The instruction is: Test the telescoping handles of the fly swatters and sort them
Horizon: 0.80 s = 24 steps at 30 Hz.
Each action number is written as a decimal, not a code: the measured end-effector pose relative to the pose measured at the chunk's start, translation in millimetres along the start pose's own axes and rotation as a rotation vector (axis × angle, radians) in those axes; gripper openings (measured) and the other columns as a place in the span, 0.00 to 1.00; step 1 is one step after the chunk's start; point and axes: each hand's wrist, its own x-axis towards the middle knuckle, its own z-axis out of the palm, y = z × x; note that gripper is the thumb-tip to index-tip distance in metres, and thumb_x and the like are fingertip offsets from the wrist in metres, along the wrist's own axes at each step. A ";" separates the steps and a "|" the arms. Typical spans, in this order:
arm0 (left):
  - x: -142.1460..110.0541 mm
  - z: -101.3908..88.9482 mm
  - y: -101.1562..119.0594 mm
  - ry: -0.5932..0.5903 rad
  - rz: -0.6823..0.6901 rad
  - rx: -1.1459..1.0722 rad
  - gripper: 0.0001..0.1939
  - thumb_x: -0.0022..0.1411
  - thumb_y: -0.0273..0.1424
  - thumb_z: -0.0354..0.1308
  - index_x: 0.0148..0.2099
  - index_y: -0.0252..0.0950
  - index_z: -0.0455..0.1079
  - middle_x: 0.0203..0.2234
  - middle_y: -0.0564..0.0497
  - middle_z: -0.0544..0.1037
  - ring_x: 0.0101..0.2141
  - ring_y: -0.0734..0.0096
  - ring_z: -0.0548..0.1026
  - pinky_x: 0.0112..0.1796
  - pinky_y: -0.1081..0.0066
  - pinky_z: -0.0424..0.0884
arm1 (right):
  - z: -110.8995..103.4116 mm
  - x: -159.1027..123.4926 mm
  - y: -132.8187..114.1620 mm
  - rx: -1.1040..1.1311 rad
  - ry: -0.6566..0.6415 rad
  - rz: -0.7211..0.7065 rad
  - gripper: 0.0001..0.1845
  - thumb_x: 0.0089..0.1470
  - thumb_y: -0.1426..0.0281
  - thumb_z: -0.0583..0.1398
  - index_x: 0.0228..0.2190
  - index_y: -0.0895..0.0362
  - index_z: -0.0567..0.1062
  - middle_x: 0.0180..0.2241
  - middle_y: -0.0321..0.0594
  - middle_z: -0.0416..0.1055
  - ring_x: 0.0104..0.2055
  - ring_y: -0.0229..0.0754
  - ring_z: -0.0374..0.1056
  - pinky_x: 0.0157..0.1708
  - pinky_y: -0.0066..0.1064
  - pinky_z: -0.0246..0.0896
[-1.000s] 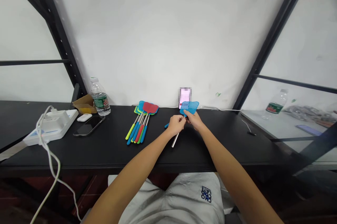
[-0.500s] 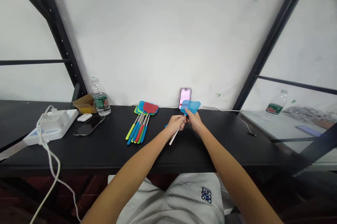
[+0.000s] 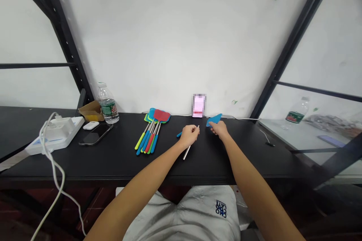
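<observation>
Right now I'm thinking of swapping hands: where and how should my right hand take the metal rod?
Probably by pinching the lower stretch of the metal rod, coming from the right. It is thin and slants out below the left hand, while only a short tip shows above. The right hand should first release the blue swatter head.
</observation>
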 end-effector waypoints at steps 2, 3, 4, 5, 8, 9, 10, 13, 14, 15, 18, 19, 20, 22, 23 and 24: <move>-1.0 0.2 -1.3 -0.001 0.031 0.076 0.15 0.61 0.36 0.50 0.25 0.35 0.66 0.14 0.56 0.68 0.18 0.76 0.66 0.25 0.75 0.61 | 4.2 0.2 0.5 -0.111 0.028 0.013 0.16 0.47 0.64 0.64 0.15 0.58 0.69 0.10 0.40 0.65 0.11 0.34 0.58 0.11 0.24 0.49; -1.6 -0.4 -1.3 0.005 0.058 0.134 0.14 0.61 0.36 0.50 0.25 0.36 0.67 0.15 0.56 0.69 0.20 0.76 0.67 0.26 0.75 0.61 | 4.7 0.3 0.5 -0.138 0.029 0.016 0.16 0.47 0.63 0.64 0.15 0.58 0.70 0.11 0.40 0.66 0.11 0.35 0.59 0.11 0.25 0.50; -2.2 -1.3 -0.9 0.012 0.090 0.201 0.14 0.61 0.36 0.51 0.25 0.36 0.67 0.17 0.55 0.70 0.21 0.75 0.67 0.27 0.74 0.61 | 4.3 0.4 0.4 -0.149 0.022 0.016 0.16 0.47 0.63 0.64 0.15 0.58 0.70 0.11 0.41 0.66 0.11 0.35 0.59 0.11 0.25 0.50; -2.8 -2.3 -0.2 0.018 0.120 0.271 0.14 0.60 0.35 0.52 0.25 0.36 0.68 0.18 0.54 0.71 0.22 0.74 0.68 0.28 0.74 0.61 | 3.2 0.3 0.4 -0.156 0.020 0.018 0.16 0.47 0.63 0.64 0.16 0.58 0.70 0.11 0.41 0.67 0.11 0.35 0.59 0.11 0.25 0.50; -4.0 -5.5 3.1 0.014 0.160 0.432 0.12 0.59 0.35 0.54 0.27 0.36 0.71 0.21 0.52 0.73 0.24 0.72 0.68 0.29 0.73 0.59 | -0.6 -1.1 -0.6 -0.212 0.018 0.011 0.17 0.48 0.63 0.63 0.15 0.58 0.71 0.11 0.42 0.67 0.11 0.36 0.60 0.12 0.26 0.51; -4.2 -6.3 4.2 0.011 0.158 0.462 0.11 0.59 0.35 0.54 0.28 0.37 0.72 0.21 0.52 0.73 0.25 0.72 0.68 0.29 0.72 0.59 | -1.0 -2.2 -1.6 -0.239 0.010 0.002 0.17 0.48 0.62 0.63 0.15 0.58 0.71 0.11 0.42 0.67 0.11 0.36 0.60 0.12 0.26 0.52; -4.2 -7.1 5.2 0.010 0.152 0.482 0.11 0.59 0.35 0.55 0.29 0.37 0.72 0.21 0.52 0.73 0.25 0.72 0.68 0.29 0.72 0.58 | -0.8 -3.6 -3.0 -0.262 -0.005 -0.010 0.18 0.49 0.62 0.63 0.15 0.58 0.71 0.11 0.43 0.67 0.12 0.36 0.60 0.13 0.26 0.52; -4.1 -9.0 7.5 0.017 0.131 0.507 0.09 0.58 0.35 0.55 0.29 0.37 0.72 0.21 0.52 0.73 0.25 0.72 0.68 0.28 0.73 0.57 | 2.7 -9.0 -8.9 -0.265 -0.105 -0.050 0.19 0.50 0.60 0.62 0.16 0.58 0.70 0.13 0.42 0.69 0.12 0.35 0.60 0.12 0.25 0.52; -4.1 -9.5 8.0 0.022 0.124 0.509 0.08 0.58 0.34 0.55 0.29 0.38 0.72 0.22 0.53 0.73 0.25 0.72 0.68 0.28 0.73 0.56 | 4.2 -10.8 -10.8 -0.249 -0.154 -0.055 0.20 0.51 0.59 0.62 0.16 0.58 0.70 0.13 0.42 0.68 0.11 0.34 0.59 0.12 0.25 0.51; -4.1 -10.0 8.4 0.029 0.118 0.512 0.08 0.57 0.34 0.56 0.30 0.38 0.72 0.22 0.53 0.73 0.25 0.72 0.68 0.28 0.73 0.55 | 5.4 -12.4 -12.4 -0.231 -0.201 -0.054 0.21 0.51 0.58 0.62 0.16 0.58 0.69 0.12 0.41 0.68 0.11 0.34 0.58 0.11 0.25 0.50; -4.3 -11.1 8.9 0.047 0.113 0.526 0.07 0.57 0.33 0.56 0.30 0.38 0.72 0.22 0.52 0.74 0.25 0.71 0.69 0.27 0.73 0.55 | 6.9 -14.6 -13.9 -0.179 -0.279 -0.031 0.22 0.49 0.56 0.63 0.15 0.57 0.67 0.09 0.38 0.64 0.09 0.33 0.55 0.09 0.25 0.46; -4.4 -11.4 8.9 0.050 0.110 0.531 0.07 0.57 0.33 0.56 0.30 0.38 0.72 0.22 0.52 0.74 0.25 0.71 0.69 0.27 0.73 0.55 | 6.7 -14.4 -13.3 -0.165 -0.280 -0.018 0.22 0.48 0.56 0.64 0.15 0.57 0.67 0.09 0.38 0.63 0.09 0.32 0.54 0.09 0.24 0.45; -4.5 -11.6 8.9 0.050 0.106 0.536 0.07 0.57 0.33 0.56 0.30 0.38 0.72 0.23 0.52 0.74 0.26 0.70 0.69 0.27 0.73 0.55 | 6.2 -13.9 -12.5 -0.154 -0.276 -0.004 0.22 0.48 0.56 0.65 0.15 0.57 0.66 0.09 0.37 0.62 0.09 0.32 0.54 0.09 0.24 0.44; -4.7 -11.9 9.1 0.048 0.096 0.542 0.07 0.57 0.33 0.56 0.30 0.38 0.72 0.23 0.51 0.75 0.26 0.70 0.69 0.27 0.73 0.55 | 4.8 -12.4 -10.9 -0.150 -0.267 0.031 0.23 0.47 0.55 0.65 0.15 0.57 0.66 0.09 0.37 0.62 0.09 0.33 0.55 0.08 0.24 0.43; -4.8 -12.0 9.2 0.049 0.091 0.546 0.07 0.57 0.33 0.55 0.30 0.38 0.72 0.24 0.51 0.75 0.26 0.70 0.69 0.27 0.73 0.55 | 4.1 -11.8 -10.5 -0.150 -0.265 0.048 0.23 0.47 0.55 0.65 0.15 0.57 0.66 0.09 0.38 0.63 0.09 0.34 0.56 0.08 0.24 0.43; -4.9 -12.1 9.4 0.049 0.088 0.550 0.07 0.57 0.33 0.55 0.31 0.38 0.72 0.24 0.51 0.75 0.26 0.70 0.69 0.27 0.73 0.55 | 3.5 -11.5 -10.4 -0.147 -0.263 0.065 0.22 0.47 0.55 0.65 0.15 0.57 0.66 0.09 0.38 0.63 0.09 0.34 0.56 0.08 0.24 0.43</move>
